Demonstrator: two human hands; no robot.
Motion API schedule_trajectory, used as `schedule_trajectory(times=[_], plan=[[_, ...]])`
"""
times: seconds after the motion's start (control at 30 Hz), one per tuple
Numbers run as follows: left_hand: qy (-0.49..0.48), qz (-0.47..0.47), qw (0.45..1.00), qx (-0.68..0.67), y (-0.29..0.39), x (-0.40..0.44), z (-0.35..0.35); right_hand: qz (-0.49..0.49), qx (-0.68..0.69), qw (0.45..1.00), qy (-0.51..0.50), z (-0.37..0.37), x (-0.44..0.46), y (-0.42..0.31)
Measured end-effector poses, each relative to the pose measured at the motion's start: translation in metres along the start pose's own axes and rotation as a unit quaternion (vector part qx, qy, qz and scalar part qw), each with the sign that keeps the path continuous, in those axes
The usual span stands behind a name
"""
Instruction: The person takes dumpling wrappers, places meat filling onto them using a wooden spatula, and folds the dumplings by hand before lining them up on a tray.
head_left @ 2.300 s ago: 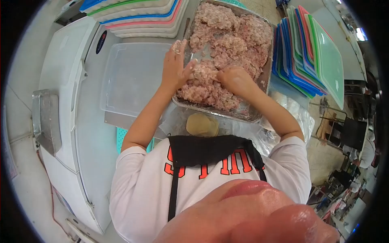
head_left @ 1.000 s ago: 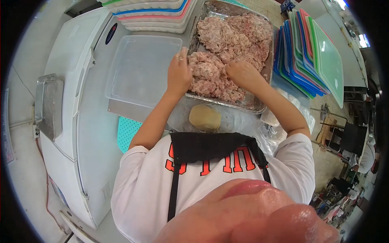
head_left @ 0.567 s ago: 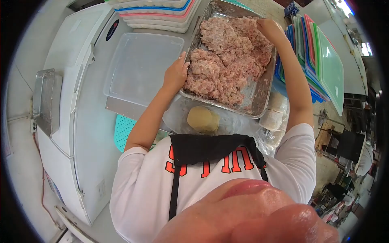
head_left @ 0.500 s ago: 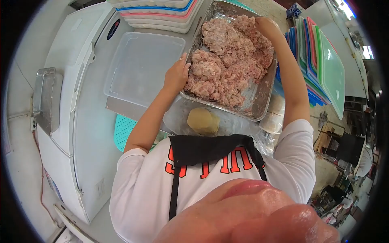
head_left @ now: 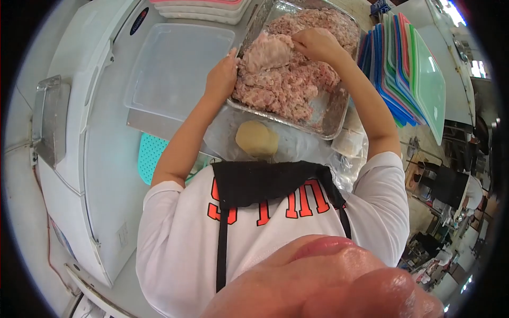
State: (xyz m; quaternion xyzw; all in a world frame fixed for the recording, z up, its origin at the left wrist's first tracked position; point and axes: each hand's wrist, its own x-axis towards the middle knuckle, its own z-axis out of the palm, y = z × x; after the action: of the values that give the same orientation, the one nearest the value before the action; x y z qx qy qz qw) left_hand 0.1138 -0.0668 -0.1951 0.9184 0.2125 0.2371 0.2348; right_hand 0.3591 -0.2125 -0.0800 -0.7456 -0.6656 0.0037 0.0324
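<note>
A metal tray [head_left: 331,124] holds a wide mass of pink ground meat [head_left: 281,93]. At the tray's left side, my left hand [head_left: 221,77] is closed on the rim, its fingertips smeared with meat. My right hand [head_left: 318,45] reaches over the tray from the right. Its fingers are curled onto the meat beside a smooth, pale, folded-over lump [head_left: 269,52]; the fingertips are partly hidden in it. Some bare tray bottom shows at the near right corner.
Left of the tray lies a translucent plastic lid [head_left: 177,69], with stacked containers [head_left: 201,10] behind it. Coloured plastic lids [head_left: 405,74] stand on the right. A round yellowish lump [head_left: 256,139] sits in front of the tray. A white freezer [head_left: 69,122] is at far left.
My right hand has moved from the far right corner of the tray leftward to its middle, and meat there is now folded into a lump. My left hand still holds the rim.
</note>
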Motion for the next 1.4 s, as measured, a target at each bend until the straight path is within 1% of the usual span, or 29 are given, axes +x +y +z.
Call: schedule_trajectory(times=[0.07, 0.1, 0.17, 0.2, 0.23, 0.33, 0.43, 0.53, 0.57, 0.63, 0.73, 0.8, 0.87, 0.93, 1.0, 1.07, 1.17, 1.23, 1.27, 1.37, 1.4], plan=[[-0.031, -0.022, 0.999, 0.003, 0.002, 0.0, -0.003, -0.032, -0.022, 0.999, 0.006, -0.002, -0.017, -0.01], [-0.017, -0.01, 1.0, 0.006, 0.002, 0.0, -0.002, -0.047, -0.033, 0.998, 0.008, -0.003, -0.026, -0.016], [0.012, 0.016, 1.0, 0.014, 0.0, -0.001, -0.001, -0.001, -0.039, 0.997, -0.065, -0.011, -0.047, -0.029], [0.012, 0.017, 1.0, 0.015, -0.001, -0.001, -0.002, 0.02, -0.046, 0.994, -0.098, -0.017, -0.057, -0.034], [0.011, 0.019, 1.0, 0.015, -0.001, -0.001, -0.002, 0.025, -0.058, 0.994, -0.091, -0.02, -0.072, -0.043], [0.009, 0.014, 1.0, 0.019, 0.002, -0.002, -0.002, 0.05, -0.022, 0.994, -0.089, -0.006, -0.117, -0.048], [0.011, 0.017, 1.0, 0.016, -0.002, -0.001, 0.001, 0.117, 0.019, 0.987, -0.112, 0.01, -0.15, -0.061], [-0.002, 0.017, 1.0, 0.003, -0.003, 0.0, 0.0, 0.137, -0.011, 0.982, -0.128, 0.003, -0.161, -0.069], [-0.01, 0.014, 1.0, -0.001, -0.002, 0.001, -0.001, 0.144, -0.054, 0.978, -0.142, -0.003, -0.161, -0.07], [-0.016, 0.007, 1.0, 0.011, -0.004, 0.003, 0.002, 0.153, -0.138, 0.964, -0.168, -0.038, -0.146, -0.075], [-0.024, -0.002, 1.0, 0.013, -0.005, 0.005, 0.002, 0.156, -0.214, 0.954, -0.144, -0.104, -0.134, -0.076], [-0.019, -0.001, 1.0, 0.008, -0.006, 0.004, 0.003, 0.153, -0.238, 0.953, -0.111, -0.107, -0.129, -0.048], [-0.001, 0.008, 1.0, 0.004, -0.007, 0.003, 0.005, 0.161, -0.262, 0.949, -0.076, -0.096, -0.121, -0.011], [-0.008, 0.001, 1.0, 0.009, -0.004, 0.003, 0.0, 0.179, -0.284, 0.941, -0.042, -0.055, -0.117, 0.019], [-0.013, -0.004, 1.0, 0.011, -0.001, 0.002, 0.0, 0.149, -0.225, 0.96, -0.074, -0.002, -0.121, 0.028], [-0.013, -0.006, 1.0, 0.014, -0.004, 0.004, 0.002, 0.113, -0.22, 0.968, -0.039, 0.011, -0.13, -0.01], [-0.025, -0.002, 1.0, 0.008, -0.004, 0.004, -0.001, 0.101, -0.185, 0.971, -0.11, -0.015, -0.151, -0.064], [-0.022, 0.004, 1.0, 0.001, -0.006, 0.003, 0.0, 0.105, -0.176, 0.97, -0.127, -0.003, -0.164, -0.091], [-0.018, 0.007, 1.0, -0.002, -0.006, 0.003, 0.001, 0.106, -0.173, 0.97, -0.135, 0.0, -0.17, -0.099], [-0.024, -0.002, 1.0, 0.001, 0.002, 0.002, -0.006, 0.044, -0.162, 0.98, -0.11, -0.019, -0.177, -0.101], [-0.017, 0.005, 1.0, -0.002, 0.0, 0.002, -0.004, 0.095, -0.16, 0.972, -0.145, -0.037, -0.173, -0.098]])
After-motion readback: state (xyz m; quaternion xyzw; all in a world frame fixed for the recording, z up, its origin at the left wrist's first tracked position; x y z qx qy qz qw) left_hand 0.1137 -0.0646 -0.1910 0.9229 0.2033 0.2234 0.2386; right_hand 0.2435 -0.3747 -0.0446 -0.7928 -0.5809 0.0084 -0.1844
